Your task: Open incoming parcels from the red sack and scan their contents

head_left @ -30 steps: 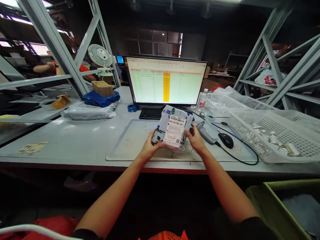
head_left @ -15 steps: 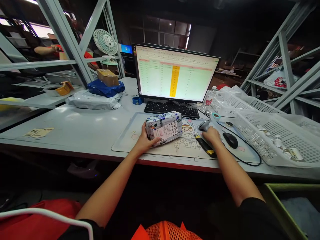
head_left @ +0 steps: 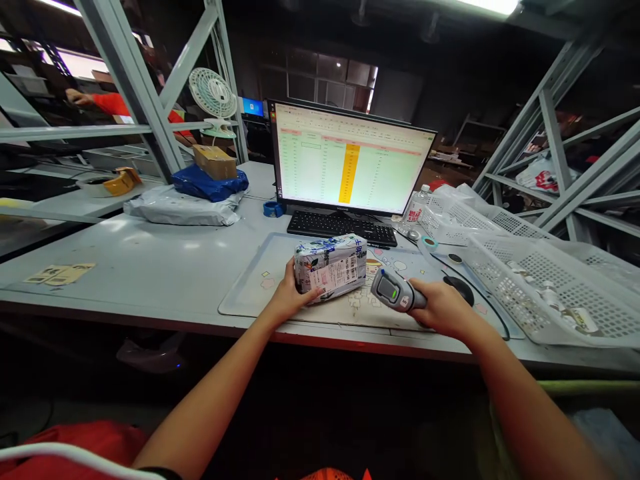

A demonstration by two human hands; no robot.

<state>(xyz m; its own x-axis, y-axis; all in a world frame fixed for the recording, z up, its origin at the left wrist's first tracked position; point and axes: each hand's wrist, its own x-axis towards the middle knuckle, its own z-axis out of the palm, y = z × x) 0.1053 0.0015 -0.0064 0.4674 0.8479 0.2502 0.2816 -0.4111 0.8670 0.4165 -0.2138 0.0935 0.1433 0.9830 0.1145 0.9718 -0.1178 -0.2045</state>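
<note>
A package wrapped in white and blue printed plastic (head_left: pixel 332 268) with a paper label on its front stands tilted over the desk mat (head_left: pixel 255 287). My left hand (head_left: pixel 289 297) grips it by its left end, thumb across the lower front. In my right hand (head_left: pixel 443 307) is a grey barcode scanner (head_left: pixel 393 291), its head turned left toward the package and a small green light showing on top. A gap separates scanner and package. Partly behind the right hand lies a black computer mouse (head_left: pixel 459 288).
A black keyboard (head_left: pixel 320 225) and a monitor (head_left: pixel 350 157) showing a spreadsheet stand behind the mat. White perforated baskets (head_left: pixel 530 293) with small bottles line the right. At left are a blue bag (head_left: pixel 210 185), a small carton (head_left: pixel 215 162) and a grey mailer (head_left: pixel 183 205). A co-worker's arm (head_left: pixel 107 101) shows beyond the frame.
My right hand has lifted the scanner off the mat and swung its head toward the package. The package stays in my left hand, nearly in place. The view has shifted slightly.
</note>
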